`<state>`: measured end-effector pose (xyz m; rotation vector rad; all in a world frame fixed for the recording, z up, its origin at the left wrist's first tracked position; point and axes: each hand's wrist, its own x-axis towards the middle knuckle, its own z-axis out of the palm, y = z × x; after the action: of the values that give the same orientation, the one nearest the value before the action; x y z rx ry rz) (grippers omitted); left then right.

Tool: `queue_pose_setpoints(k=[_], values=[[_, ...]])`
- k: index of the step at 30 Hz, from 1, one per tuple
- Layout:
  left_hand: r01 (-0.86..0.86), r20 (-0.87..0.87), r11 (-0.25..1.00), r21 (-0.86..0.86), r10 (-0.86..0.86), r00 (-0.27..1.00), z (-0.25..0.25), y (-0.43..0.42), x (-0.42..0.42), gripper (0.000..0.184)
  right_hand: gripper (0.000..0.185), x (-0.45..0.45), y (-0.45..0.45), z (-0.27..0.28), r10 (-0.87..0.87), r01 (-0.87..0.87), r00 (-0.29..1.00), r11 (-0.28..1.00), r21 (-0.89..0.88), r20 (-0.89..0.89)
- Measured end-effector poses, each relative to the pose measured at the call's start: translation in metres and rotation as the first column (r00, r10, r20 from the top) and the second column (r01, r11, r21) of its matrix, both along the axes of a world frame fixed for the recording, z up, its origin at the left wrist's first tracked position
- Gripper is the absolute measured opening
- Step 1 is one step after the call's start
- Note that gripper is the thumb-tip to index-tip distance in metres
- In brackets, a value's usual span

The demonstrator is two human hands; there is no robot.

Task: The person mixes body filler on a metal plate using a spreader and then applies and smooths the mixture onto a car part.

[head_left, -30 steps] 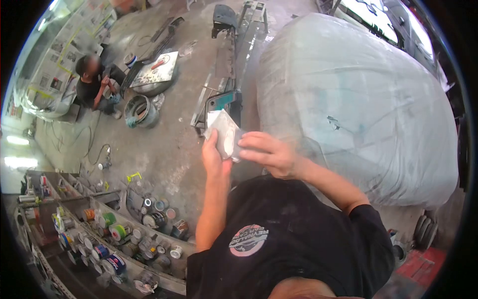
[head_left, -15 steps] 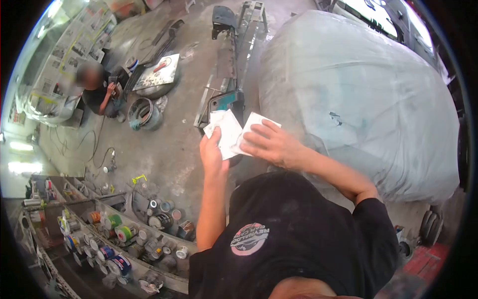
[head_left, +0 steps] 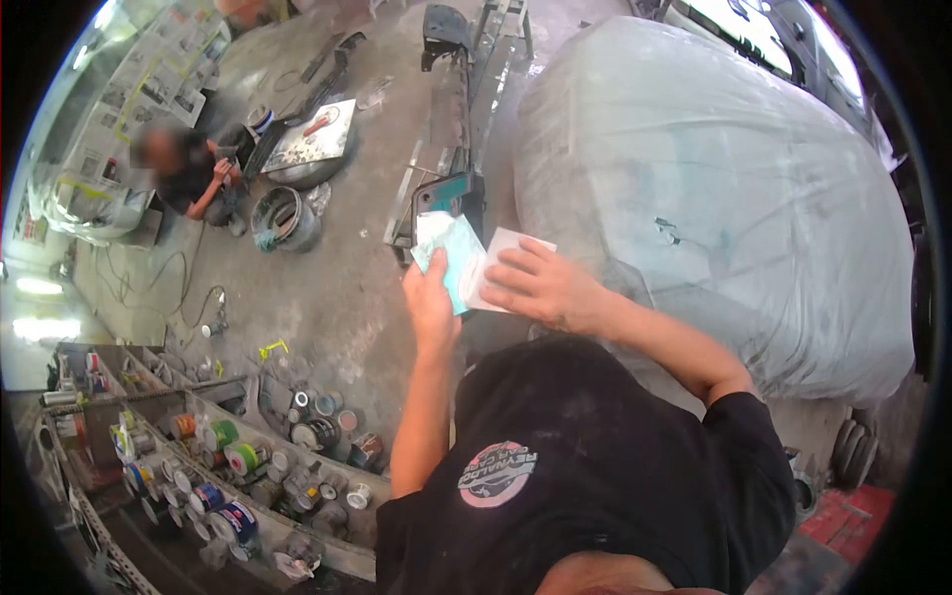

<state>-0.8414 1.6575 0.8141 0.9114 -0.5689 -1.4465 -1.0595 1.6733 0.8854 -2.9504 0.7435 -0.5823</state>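
My left hand is closed round a pale teal sheet, its thumb on top. A white piece shows behind that sheet's upper end. Just to the right, my right hand grips a folded white sheet, fingers spread across its face. The two sheets meet or overlap between my hands; both look like thin abrasive or paper sheets, though I cannot tell which. Beyond them a dark bumper-like car part with a teal patch rests on a metal stand.
A plastic-covered car fills the right side. Shelves of paint cans stand at lower left. Across the floor a person crouches beside a bucket and a board. A hose lies on the floor.
The left sheet, which looked white, now shows a teal face. My hands stay close together in nearly the same place. The crouching person leans slightly further left.
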Motion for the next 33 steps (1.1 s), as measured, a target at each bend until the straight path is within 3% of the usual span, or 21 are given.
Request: queue_pose_setpoints(k=[3, 6, 10, 16, 18, 19, 21, 22, 24, 25, 26, 30, 32, 33], values=[[-0.011, 0.016, 0.999, -0.046, 0.012, 1.0, 0.005, 0.006, -0.005, 0.033, 0.051, 0.0, -0.004, 0.007, -0.054, 0.065, 0.993, 0.992, -0.106, 0.109], [0.017, 0.09, 0.998, -0.067, -0.011, 0.996, 0.006, 0.006, -0.011, 0.033, 0.048, 0.008, -0.005, -0.001, -0.058, 0.071, 0.992, 0.99, -0.121, 0.11], [-0.036, 0.052, 0.998, -0.046, 0.038, 0.998, 0.009, 0.009, -0.017, 0.032, 0.044, 0.005, 0.011, -0.007, -0.068, 0.076, 0.993, 0.993, -0.087, 0.094], [-0.1, 0.156, 0.988, -0.12, 0.118, 0.981, 0.006, -0.003, -0.007, 0.033, 0.045, -0.02, 0.018, -0.04, -0.098, 0.098, 0.993, 0.995, 0.01, 0.067], [-0.215, 0.083, 0.97, -0.118, 0.225, 0.971, 0.043, -0.005, -0.003, 0.034, 0.06, -0.036, 0.018, -0.06, -0.125, 0.116, 0.992, 0.942, 0.316, 0.009], [-0.202, 0.066, 0.968, -0.15, 0.213, 0.975, 0.044, -0.01, -0.004, 0.034, 0.06, -0.036, 0.015, -0.045, -0.14, 0.133, 0.99, 0.95, 0.282, 0.004], [-0.2, 0.163, 0.972, -0.121, 0.218, 0.962, 0.027, -0.013, 0.001, 0.037, 0.065, -0.025, 0.016, -0.021, -0.232, 0.025, 0.879, 0.895, 0.444, 0.416], [-0.192, 0.164, 0.971, -0.145, 0.215, 0.963, 0.015, -0.011, 0.001, 0.037, 0.065, -0.018, 0.015, -0.015, -0.228, 0.029, 0.875, 0.905, 0.423, 0.428], [0.025, -0.137, 0.991, 0.131, -0.007, 0.991, -0.009, -0.001, -0.007, 0.041, 0.068, -0.008, 0.017, -0.009, -0.006, -0.133, 0.837, 0.968, 0.214, 0.547], [0.071, -0.219, 0.978, 0.198, -0.026, 0.975, -0.015, 0.008, -0.012, 0.042, 0.075, -0.008, 0.019, -0.009, 0.037, -0.12, 0.901, 0.979, 0.166, 0.432], [0.129, -0.3, 0.958, 0.256, -0.048, 0.953, -0.018, 0.014, -0.015, 0.044, 0.075, -0.01, 0.021, -0.019, 0.023, -0.091, 0.897, 0.987, 0.135, 0.442], [0.108, -0.181, 0.987, 0.123, -0.084, 0.98, -0.036, 0.014, -0.013, 0.05, 0.088, -0.036, 0.019, -0.051, -0.138, 0.092, 0.956, 0.979, 0.181, 0.26], [0.079, -0.154, 0.995, 0.053, -0.07, 0.986, -0.002, 0.01, -0.017, 0.05, 0.083, -0.051, 0.011, -0.067, -0.179, 0.133, 0.949, 0.973, 0.187, 0.26], [0.024, -0.121, 1.0, 0.014, -0.022, 0.992, 0.013, 0.009, -0.015, 0.05, 0.081, -0.06, 0.006, -0.092, -0.234, 0.174, 0.952, 0.943, 0.282, 0.195]])
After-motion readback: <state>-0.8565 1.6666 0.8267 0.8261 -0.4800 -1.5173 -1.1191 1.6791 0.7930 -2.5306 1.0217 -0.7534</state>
